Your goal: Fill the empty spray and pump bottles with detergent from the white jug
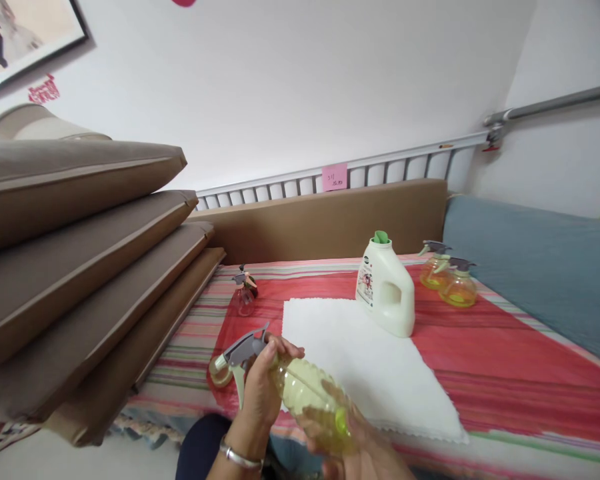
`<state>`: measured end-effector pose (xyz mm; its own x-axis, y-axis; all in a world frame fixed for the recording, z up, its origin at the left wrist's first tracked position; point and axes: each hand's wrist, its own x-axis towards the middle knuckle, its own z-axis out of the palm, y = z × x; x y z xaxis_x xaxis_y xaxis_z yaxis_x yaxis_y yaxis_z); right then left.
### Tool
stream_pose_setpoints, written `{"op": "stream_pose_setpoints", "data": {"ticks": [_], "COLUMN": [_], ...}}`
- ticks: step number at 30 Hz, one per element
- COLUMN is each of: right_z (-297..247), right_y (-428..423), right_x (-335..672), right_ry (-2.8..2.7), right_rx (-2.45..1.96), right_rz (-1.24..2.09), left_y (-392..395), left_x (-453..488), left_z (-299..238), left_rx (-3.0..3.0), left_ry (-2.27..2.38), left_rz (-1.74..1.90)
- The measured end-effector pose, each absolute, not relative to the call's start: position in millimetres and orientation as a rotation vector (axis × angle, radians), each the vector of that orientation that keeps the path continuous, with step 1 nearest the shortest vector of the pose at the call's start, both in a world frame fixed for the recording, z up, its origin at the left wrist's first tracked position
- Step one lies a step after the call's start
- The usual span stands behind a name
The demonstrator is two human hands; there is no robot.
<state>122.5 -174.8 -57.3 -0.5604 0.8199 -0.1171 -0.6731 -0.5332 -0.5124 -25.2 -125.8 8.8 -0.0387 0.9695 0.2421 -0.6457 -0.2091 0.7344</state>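
A clear spray bottle with some yellow liquid in it lies tilted between my hands, its grey sprayer head to the left. My left hand, with a bangle at the wrist, wraps round its neck just below the trigger. Around the bottle's base, my right hand grips the end that holds the liquid. Beyond my hands a white cloth is spread on the red sheet. On its far right part stands a large white jug with a handle and a green piece in its mouth.
Two more spray bottles with yellow liquid stand at the right. A smaller spray bottle stands at the left, and a tape roll lies nearer me. Stacked cushions fill the left side. Blue padding borders the right.
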Motion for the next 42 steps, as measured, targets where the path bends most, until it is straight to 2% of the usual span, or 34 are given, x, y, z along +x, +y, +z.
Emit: {"op": "stream_pose_setpoints", "data": {"ticks": [2, 7, 11, 15, 19, 29, 42], "right_z": [-57, -57, -58, -62, -64, -76, -105], "right_y": [-174, -172, -171, -171, -173, -167, -172], "right_x": [121, 121, 121, 121, 119, 123, 172], "right_ry": [-0.496, -0.403, -0.425, -0.466, -0.479, -0.518, -0.278], "right_rx": [-0.420, -0.401, -0.373, -0.411, -0.472, -0.657, -0.608], "right_rz": [1.981, 2.093, 1.944, 2.173, 1.948, 1.822, 1.927], "left_y": [-125, -122, -122, -123, -123, -121, -105], "left_x": [-25, -26, -25, -25, -24, -31, -70], "left_z": [8, 5, 4, 5, 7, 12, 23], "left_rx": [0.815, 0.757, 0.749, 0.774, 0.769, 0.769, 0.588], "left_ry": [0.515, 0.487, 0.470, 0.487, 0.488, 0.537, 0.508], "left_rz": [1.596, 1.596, 1.613, 1.614, 1.618, 1.674, 1.902]}}
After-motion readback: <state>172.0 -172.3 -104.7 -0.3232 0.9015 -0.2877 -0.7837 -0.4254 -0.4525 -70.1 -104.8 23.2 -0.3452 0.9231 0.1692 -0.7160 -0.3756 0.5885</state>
